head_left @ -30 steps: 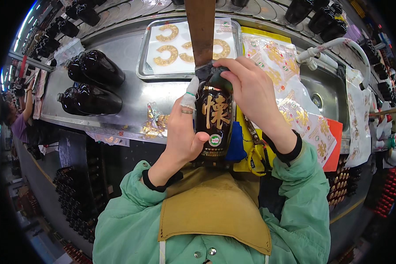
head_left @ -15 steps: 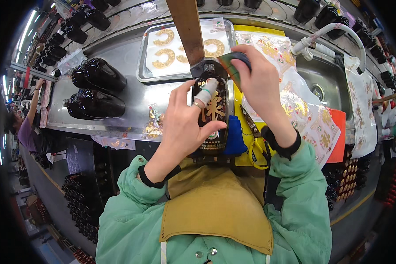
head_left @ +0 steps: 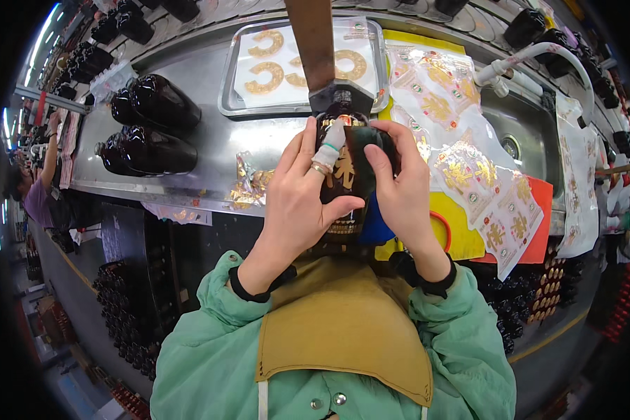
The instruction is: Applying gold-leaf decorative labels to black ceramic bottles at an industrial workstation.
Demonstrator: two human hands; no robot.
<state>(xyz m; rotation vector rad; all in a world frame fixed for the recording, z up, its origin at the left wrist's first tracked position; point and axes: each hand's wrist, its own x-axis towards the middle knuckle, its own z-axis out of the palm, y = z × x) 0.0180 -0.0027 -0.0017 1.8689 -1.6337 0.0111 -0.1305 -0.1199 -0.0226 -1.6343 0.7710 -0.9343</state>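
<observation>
A dark glossy bottle [head_left: 339, 182] with a large gold character and small gold print lies in front of me, its neck pointing away. My left hand [head_left: 294, 175] rests along its left side, fingers stretched and thumb apart. White wrapping covers one finger, with a ring below it. In my right hand [head_left: 406, 175] is a dark green, flat, flexible piece [head_left: 360, 150], pressed against the bottle's right side and covering part of the gold character. Whether it is a cloth or a scraper I cannot tell. A wooden bar [head_left: 311, 42] with a dark end block meets the bottle's neck.
Behind the bottle, a metal tray [head_left: 225, 91] holds gold C-shaped decals. Dark bottles [head_left: 154, 150] lie at left on the steel counter, near gold foil scraps [head_left: 248, 182]. Gold-printed sheets [head_left: 462, 161] cover a yellow sheet [head_left: 469, 241] at right, beside a sink [head_left: 539, 126] with a white faucet [head_left: 546, 50].
My right hand has come down and left from beside the bottle's neck, bringing the green piece onto the bottle's right side. My left hand stays on the bottle. The view has shifted slightly.
</observation>
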